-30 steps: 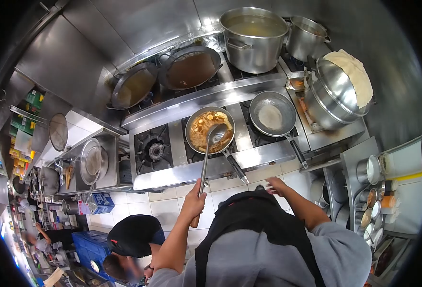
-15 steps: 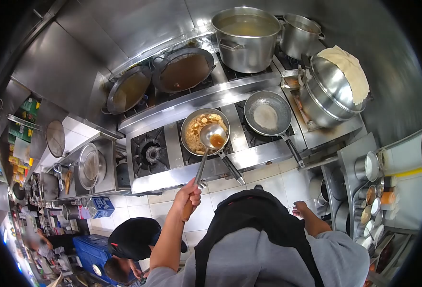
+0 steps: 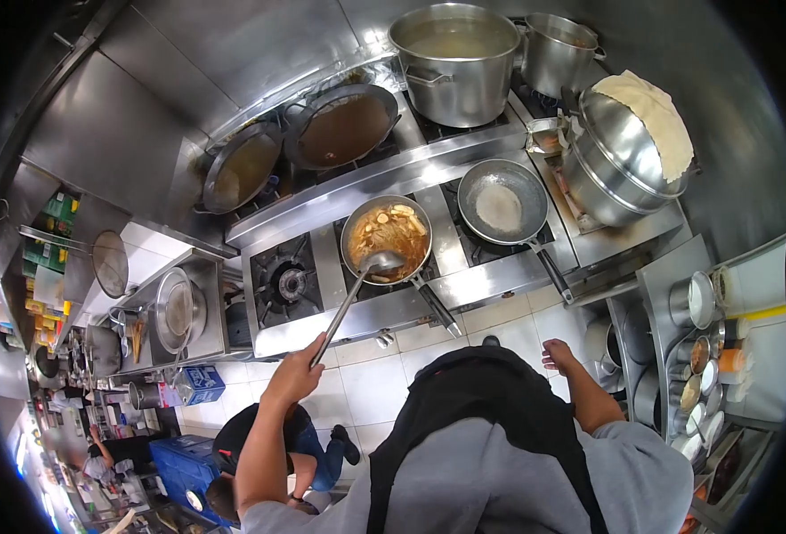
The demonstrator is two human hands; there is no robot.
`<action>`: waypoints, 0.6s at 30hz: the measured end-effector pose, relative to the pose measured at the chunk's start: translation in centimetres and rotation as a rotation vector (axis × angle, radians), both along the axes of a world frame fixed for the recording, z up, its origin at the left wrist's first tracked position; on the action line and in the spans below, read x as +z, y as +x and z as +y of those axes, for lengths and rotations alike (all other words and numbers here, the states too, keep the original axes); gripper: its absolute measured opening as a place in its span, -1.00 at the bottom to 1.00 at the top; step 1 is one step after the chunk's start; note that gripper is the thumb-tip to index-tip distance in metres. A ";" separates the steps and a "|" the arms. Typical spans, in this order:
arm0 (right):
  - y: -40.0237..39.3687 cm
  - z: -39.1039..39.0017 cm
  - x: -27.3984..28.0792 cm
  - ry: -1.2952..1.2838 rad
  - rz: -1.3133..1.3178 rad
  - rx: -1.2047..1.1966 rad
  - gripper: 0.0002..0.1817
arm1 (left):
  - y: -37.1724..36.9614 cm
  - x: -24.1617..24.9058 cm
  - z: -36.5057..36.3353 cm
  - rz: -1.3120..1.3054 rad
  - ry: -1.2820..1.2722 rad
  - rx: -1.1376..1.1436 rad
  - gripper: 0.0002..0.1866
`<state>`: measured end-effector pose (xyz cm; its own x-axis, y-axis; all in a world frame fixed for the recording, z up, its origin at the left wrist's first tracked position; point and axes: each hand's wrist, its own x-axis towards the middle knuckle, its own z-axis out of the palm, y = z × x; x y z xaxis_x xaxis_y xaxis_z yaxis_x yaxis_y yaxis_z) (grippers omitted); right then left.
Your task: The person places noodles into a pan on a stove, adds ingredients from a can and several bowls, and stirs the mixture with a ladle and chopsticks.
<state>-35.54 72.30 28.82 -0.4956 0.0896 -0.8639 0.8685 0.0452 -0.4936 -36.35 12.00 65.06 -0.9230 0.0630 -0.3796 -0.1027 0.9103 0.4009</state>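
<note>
My left hand is wrapped round the long handle of a metal ladle. The ladle's bowl is tilted down into the near-left frying pan, partly in brown sauce with pale chunks. That pan stands on a front burner, its handle pointing toward me. My right hand hangs in the air over the floor at my right side, fingers loosely apart, holding nothing. A second frying pan, with a pale patch on its bottom, sits on the burner to the right.
Two dark woks with liquid, a large stockpot and a smaller pot stand behind. A covered steel pot bears a cloth. Another person is bent low at my left. Shelves with containers line the right.
My left hand has moved left and slightly down. The ladle, which held sauce above the pan, has tipped and dipped into the food. My right hand has risen slightly.
</note>
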 end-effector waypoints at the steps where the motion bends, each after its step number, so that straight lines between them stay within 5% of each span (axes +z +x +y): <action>1: 0.6 0.6 -0.5 -0.001 -0.002 0.003 -0.67 | -0.2 0.2 -0.6 -0.045 -0.073 -0.028 -0.29; 4: 2.1 2.4 -2.1 0.018 -0.100 -0.004 -0.69 | -1.1 -0.1 -3.2 -0.060 -0.307 -0.112 -0.28; 8: 3.4 3.5 -2.9 0.057 -0.205 -0.004 -0.70 | -3.2 0.8 -5.1 -0.077 0.043 -0.094 -0.27; 10: 3.2 3.1 -2.0 0.042 -0.201 0.004 -0.68 | -3.9 0.5 -4.9 -0.486 0.429 0.337 -0.33; 18: 2.1 0.2 -0.3 -0.017 -0.018 -0.079 -0.73 | -2.2 -5.0 -0.8 -0.710 1.215 0.688 -0.43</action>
<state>-33.48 72.54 28.56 -0.4719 0.1135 -0.8743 0.8778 -0.0321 -0.4780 -38.53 11.25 60.09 -0.5632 0.3008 -0.7697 -0.8263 -0.2091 0.5229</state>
